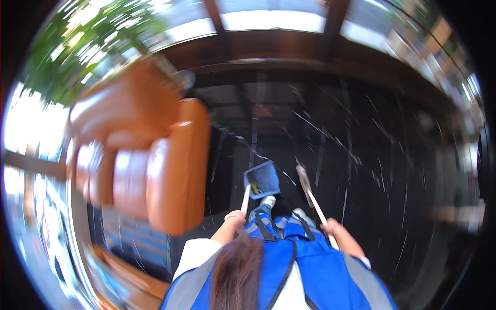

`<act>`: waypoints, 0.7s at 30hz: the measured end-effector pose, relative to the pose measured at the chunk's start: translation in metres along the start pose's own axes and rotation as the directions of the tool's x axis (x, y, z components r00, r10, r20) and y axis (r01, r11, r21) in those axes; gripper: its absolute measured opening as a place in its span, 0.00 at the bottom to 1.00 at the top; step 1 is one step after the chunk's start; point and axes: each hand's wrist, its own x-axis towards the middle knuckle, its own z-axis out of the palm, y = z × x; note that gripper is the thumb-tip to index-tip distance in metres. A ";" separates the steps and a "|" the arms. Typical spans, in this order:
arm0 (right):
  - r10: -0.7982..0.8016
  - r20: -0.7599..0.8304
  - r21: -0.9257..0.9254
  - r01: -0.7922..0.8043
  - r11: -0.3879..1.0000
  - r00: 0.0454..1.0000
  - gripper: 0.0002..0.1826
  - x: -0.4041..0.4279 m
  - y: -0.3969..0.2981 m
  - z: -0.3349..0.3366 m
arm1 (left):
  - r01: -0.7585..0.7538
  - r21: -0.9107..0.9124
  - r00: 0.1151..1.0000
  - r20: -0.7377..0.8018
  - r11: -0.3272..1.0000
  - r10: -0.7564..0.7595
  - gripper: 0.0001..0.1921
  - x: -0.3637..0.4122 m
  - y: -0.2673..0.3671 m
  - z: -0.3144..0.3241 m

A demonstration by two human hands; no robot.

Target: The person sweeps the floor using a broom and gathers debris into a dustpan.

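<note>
My left hand [235, 219] is closed around the pale handle of a blue long-handled dustpan [271, 179], which has some yellowish debris in it. The pan is in front of my feet, over the dark floor. My right hand [330, 226] grips the pale handle of a broom [304, 178]. Its narrow brownish head points forward, to the right of the dustpan and apart from it. Whether the broom head touches the floor cannot be told.
A brown leather armchair [178, 178] stands close on the left. Black floor with white veins [348, 151] spreads ahead and to the right. Dark-framed windows [271, 19] line the far side, with green foliage [97, 42] at the upper left. Much is motion-blurred.
</note>
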 end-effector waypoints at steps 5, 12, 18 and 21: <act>-0.239 0.030 -0.299 0.237 0.925 0.971 0.18 0.020 0.015 -0.064 | 0.030 -0.214 0.965 -0.250 0.976 -0.084 0.13 -0.034 0.009 0.071; -0.367 0.142 -0.599 0.375 0.707 0.919 0.18 0.058 0.008 -0.107 | 0.113 -0.651 0.797 -0.392 0.751 -0.460 0.11 -0.117 0.098 0.191; -0.408 0.218 -0.718 0.429 0.548 0.887 0.19 0.043 0.006 -0.101 | -0.091 -0.974 0.611 -0.221 0.210 -0.761 0.07 -0.187 0.162 0.322; -0.411 0.248 -0.766 0.438 0.471 0.877 0.19 0.028 0.011 -0.091 | -0.138 -0.988 0.563 -0.022 -0.067 -0.826 0.11 -0.212 0.181 0.379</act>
